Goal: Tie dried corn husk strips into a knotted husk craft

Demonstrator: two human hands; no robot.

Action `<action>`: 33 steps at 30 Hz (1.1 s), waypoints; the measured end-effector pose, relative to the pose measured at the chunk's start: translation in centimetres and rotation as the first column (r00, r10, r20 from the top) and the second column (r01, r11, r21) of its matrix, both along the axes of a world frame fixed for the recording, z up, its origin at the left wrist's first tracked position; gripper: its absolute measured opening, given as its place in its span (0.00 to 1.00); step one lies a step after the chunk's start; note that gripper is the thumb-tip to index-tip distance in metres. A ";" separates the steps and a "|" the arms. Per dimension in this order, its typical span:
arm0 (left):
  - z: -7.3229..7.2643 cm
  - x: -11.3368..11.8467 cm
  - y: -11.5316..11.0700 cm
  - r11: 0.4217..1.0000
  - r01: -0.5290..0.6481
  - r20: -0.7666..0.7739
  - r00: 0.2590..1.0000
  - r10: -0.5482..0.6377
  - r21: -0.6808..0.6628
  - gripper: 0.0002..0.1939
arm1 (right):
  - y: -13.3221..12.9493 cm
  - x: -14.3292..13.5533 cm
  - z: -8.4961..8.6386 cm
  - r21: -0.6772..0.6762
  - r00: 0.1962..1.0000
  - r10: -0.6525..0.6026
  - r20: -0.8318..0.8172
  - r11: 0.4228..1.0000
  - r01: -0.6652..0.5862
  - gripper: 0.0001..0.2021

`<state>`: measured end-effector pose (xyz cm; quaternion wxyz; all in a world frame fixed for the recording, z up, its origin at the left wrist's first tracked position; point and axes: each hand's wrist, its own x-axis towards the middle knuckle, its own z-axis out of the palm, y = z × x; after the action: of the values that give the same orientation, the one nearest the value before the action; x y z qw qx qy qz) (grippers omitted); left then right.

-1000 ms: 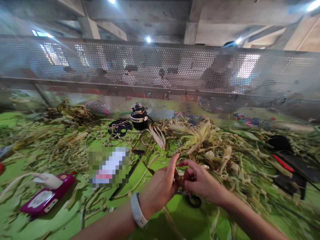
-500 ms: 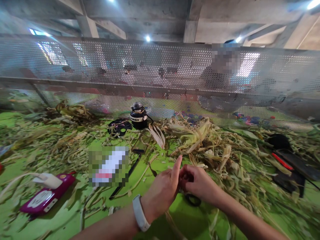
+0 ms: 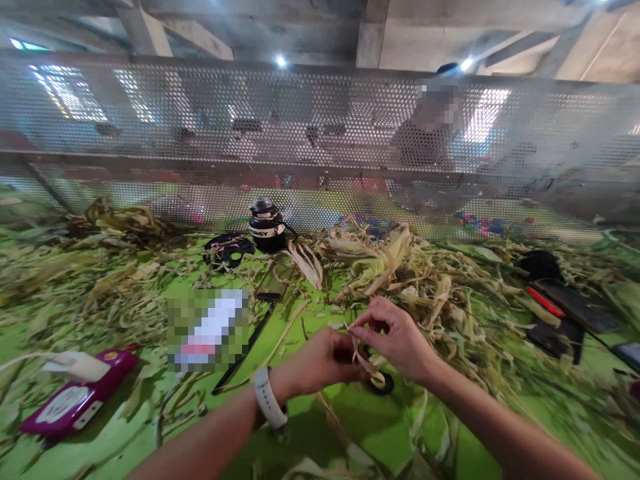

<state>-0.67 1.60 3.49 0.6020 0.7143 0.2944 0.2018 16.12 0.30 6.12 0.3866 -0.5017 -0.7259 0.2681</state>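
My left hand (image 3: 323,361), with a pale band on its wrist, is closed on a small pale dried husk strip (image 3: 369,367). Thumb and forefinger of my right hand (image 3: 397,337) pinch the upper end of the same strip, close against the left fingertips. Part of the strip is hidden by the fingers. Just below the hands a black ring (image 3: 384,387) lies on the green table (image 3: 295,420). Beyond them rests a heap of dried corn husks (image 3: 380,263).
A purple power strip (image 3: 80,400) with a white plug lies at the left. A black bottle (image 3: 267,227) stands by the perforated metal screen (image 3: 210,147). Dark items with a red part (image 3: 545,301) lie at the right. Behind the screen is a person (image 3: 423,140).
My left thumb and finger have come down from pointing up, and the husk strip now shows between both hands. The right hand has risen slightly. The view has shifted a little right.
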 end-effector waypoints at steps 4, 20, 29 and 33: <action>0.0 0.1 -0.6 0.916 0.199 0.070 0.980 -0.187 -0.349 0.14 | 0.4 0.4 0.4 0.024 0.999 0.013 -0.043 1.000 -0.012 0.05; 0.5 0.4 -0.6 0.893 0.008 0.144 0.988 0.064 -0.449 0.18 | 1.7 1.9 0.6 -0.259 0.975 0.175 -0.135 0.944 -0.205 0.20; 0.0 0.3 -0.2 0.952 -0.058 0.088 0.992 0.089 -0.302 0.21 | 2.9 3.6 0.7 -0.058 0.997 0.049 0.065 0.997 -0.045 0.18; 0.1 0.6 -0.7 0.971 -0.008 -0.003 1.000 0.007 -0.240 0.23 | 2.4 3.1 1.0 -0.037 0.962 0.236 0.135 0.972 -0.233 0.11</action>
<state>-0.06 0.93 3.58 0.6827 0.6356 0.3199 0.1662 19.21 2.70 7.17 0.2954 -0.4336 -0.8025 0.2842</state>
